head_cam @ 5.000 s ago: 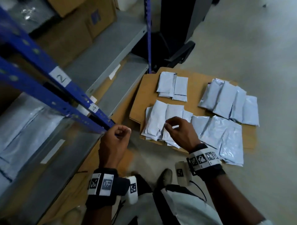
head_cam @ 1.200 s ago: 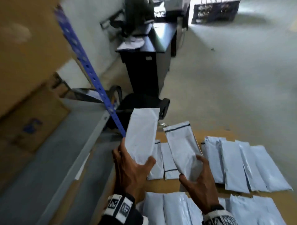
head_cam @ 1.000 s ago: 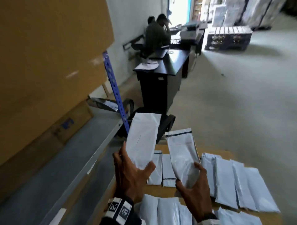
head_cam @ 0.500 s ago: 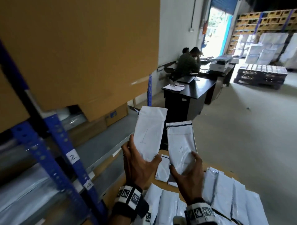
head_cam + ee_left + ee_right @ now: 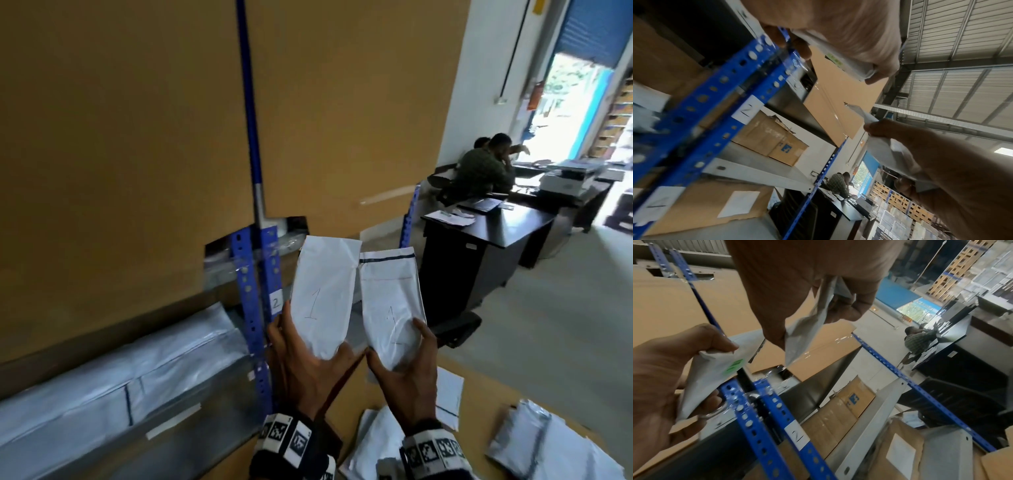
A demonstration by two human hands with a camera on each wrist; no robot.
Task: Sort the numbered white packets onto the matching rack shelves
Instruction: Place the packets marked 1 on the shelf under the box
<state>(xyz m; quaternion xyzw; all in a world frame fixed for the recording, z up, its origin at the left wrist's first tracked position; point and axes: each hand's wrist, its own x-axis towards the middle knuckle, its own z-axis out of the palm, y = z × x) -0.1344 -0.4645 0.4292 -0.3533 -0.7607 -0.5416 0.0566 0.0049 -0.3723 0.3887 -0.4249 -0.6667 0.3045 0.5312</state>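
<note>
A: Head view. Left hand grips the lower end of a white packet, thumb across its front, handwritten "1" facing the camera. Status of the right hand?

B: It holds a second packet the same way, also marked "1", dark stripe near its top edge.

A: Position against the blue rack upright?

B: Both packets upright, edges nearly touching, just right of the upright; its label "2" sits beside the left packet.

A: Remaining stock?

B: More packets lie on brown cardboard below the right hand. Behind the upright, large cardboard boxes.
</note>
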